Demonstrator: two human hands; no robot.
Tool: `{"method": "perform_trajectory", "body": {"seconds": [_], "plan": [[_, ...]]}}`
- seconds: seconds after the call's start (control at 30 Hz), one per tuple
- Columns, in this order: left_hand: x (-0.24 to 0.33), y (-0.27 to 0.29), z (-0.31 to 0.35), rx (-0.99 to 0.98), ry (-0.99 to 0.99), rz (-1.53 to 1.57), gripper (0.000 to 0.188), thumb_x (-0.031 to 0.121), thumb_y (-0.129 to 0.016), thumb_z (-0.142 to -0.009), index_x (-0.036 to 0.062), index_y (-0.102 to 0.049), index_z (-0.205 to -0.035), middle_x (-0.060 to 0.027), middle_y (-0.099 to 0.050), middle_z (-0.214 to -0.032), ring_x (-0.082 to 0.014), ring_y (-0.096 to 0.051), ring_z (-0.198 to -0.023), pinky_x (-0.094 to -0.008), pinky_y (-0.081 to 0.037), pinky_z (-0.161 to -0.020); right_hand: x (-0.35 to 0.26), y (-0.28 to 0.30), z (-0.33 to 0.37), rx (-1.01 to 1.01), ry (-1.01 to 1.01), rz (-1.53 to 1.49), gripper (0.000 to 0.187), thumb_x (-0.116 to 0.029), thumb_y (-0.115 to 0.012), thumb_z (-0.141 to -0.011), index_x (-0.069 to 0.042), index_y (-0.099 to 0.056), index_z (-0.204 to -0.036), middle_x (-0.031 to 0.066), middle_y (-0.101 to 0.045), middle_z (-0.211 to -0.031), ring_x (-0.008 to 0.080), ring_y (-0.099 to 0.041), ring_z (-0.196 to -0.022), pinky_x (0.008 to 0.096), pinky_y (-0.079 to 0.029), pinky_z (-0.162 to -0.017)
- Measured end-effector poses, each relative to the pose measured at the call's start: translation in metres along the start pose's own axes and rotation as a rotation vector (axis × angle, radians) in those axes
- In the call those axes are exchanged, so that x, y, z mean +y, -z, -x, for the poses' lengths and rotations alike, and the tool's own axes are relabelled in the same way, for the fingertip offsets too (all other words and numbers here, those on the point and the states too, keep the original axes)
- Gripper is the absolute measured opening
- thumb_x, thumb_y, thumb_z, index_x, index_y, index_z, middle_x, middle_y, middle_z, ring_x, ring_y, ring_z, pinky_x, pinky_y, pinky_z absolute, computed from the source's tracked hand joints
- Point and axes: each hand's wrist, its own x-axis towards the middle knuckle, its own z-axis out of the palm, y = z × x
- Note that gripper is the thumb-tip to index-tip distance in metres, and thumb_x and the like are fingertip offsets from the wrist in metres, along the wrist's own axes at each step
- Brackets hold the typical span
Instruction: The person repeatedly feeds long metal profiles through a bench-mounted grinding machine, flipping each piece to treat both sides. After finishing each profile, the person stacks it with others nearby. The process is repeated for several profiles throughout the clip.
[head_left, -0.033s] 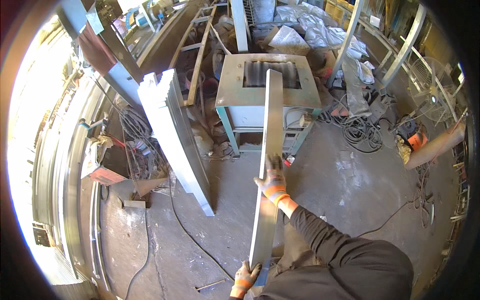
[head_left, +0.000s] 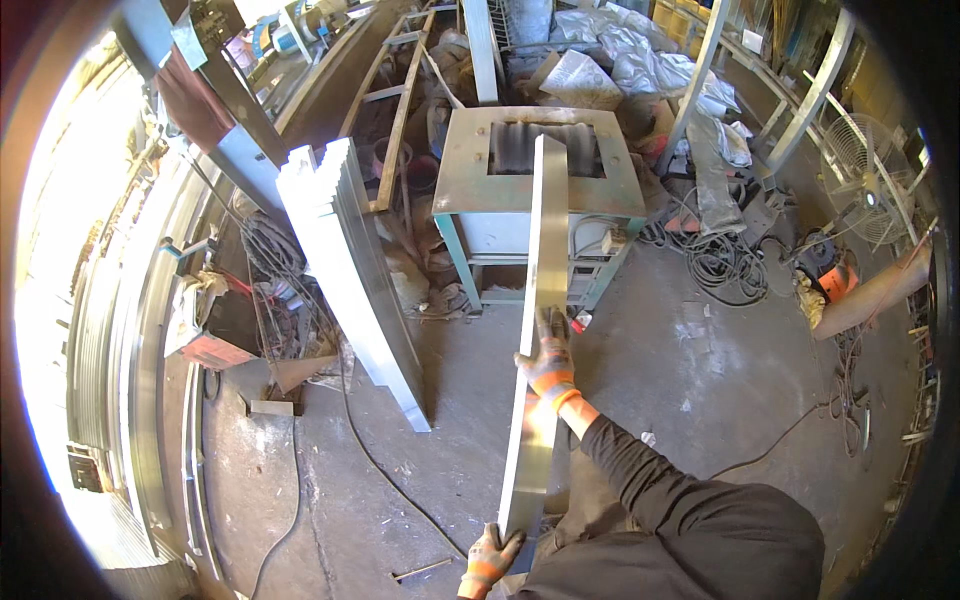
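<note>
A long silver metal bar (head_left: 551,240), broad and flat-faced, stretches from in front of me towards a green-framed machine. Partway along it, my right hand (head_left: 549,368), in a grey and orange glove, grips across its width with the thumb at the left edge. My left hand (head_left: 488,560), gloved alike, closes on the left edge near the close end; part of its grip is hidden. The bar's far tip overlaps the machine (head_left: 470,180) in view; I cannot tell whether they touch. To the left leans or stands a bundle of similar silver bars (head_left: 350,270).
Cables (head_left: 372,455) trail over the concrete floor (head_left: 660,400). A stack of long metal lengths (head_left: 140,380) lines the left side. On the right are a coiled hose (head_left: 728,270) and a standing fan (head_left: 865,170). Silvery sheeting (head_left: 650,70) is heaped behind the machine.
</note>
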Motion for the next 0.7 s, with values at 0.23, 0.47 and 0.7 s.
{"method": "perform_trajectory", "body": {"seconds": [0.23,0.47,0.7], "plan": [[0.094,0.053,-0.109,-0.364,-0.093,0.989,0.148,0.015,-0.110,-0.076,0.0016,-0.011,-0.185,-0.0138,-0.060,-0.164,-0.0227,-0.063,-0.143,-0.0435,-0.058,-0.118,0.076,-0.026,-0.146,0.171,-0.036,-1.254,0.098,-0.012,-0.086,-0.088,-0.005,-0.047,-0.178,0.0115,-0.062,-0.169,0.0197,-0.061,-0.145,0.0347,-0.052,-0.119],[0.327,0.095,-0.270,0.197,-0.211,-0.050,0.149,0.051,-0.105,-0.071,-0.0058,-0.021,-0.181,-0.0355,-0.061,-0.152,-0.0506,-0.069,-0.135,-0.0526,-0.061,-0.111,0.129,0.023,-0.397,0.195,0.106,-0.297,0.069,-0.027,-0.069,-0.110,0.001,-0.053,-0.171,0.0244,-0.048,-0.180,0.0413,-0.043,-0.168,0.0484,-0.035,-0.138],[0.534,0.134,-0.455,0.499,-0.198,-0.339,0.141,0.048,-0.102,-0.074,0.0101,-0.025,-0.185,-0.0275,-0.066,-0.122,-0.0462,-0.075,-0.105,-0.0542,-0.066,-0.087,0.125,0.007,-0.678,-0.031,0.249,0.780,0.076,-0.054,-0.044,-0.120,0.003,-0.053,-0.169,0.0234,-0.047,-0.181,0.0431,-0.039,-0.170,0.0568,-0.021,-0.142]]}}
